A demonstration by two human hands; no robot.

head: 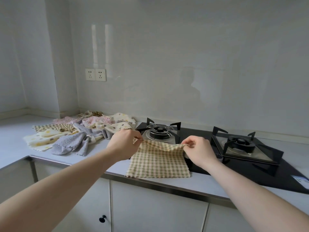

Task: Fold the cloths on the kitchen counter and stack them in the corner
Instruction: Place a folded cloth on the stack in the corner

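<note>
Here, just right of the frame's centre, the left hand (124, 144) and the right hand (199, 151) each pinch one far corner of a green-and-cream checked cloth (158, 162), lifting that edge while the near, scalloped edge lies flat on the grey counter (15, 136) close to its steel-trimmed front lip. The rest of the cloths wait in a loose pile (80, 133) at centre left: spotted cream, pink, grey waffle and another checked one, none folded so far as I can tell.

The main risk, in my judgement, is the black gas hob (250, 174). The cloth's right side already overlaps the glass, and the raised edge hangs just in front of the left burner (160, 132). Carrying it further back could snag it on the pan-support prongs. If the fold comes forward instead, the near edge may slide over the counter lip, since nothing pins it. Unequal pull from the two hands would leave the fold skewed.

As for writing, a white sticker (301, 180) sits on the hob at the frame's right edge, too small to read. The two wall sockets (95, 74) at upper left bear no legible marks.
</note>
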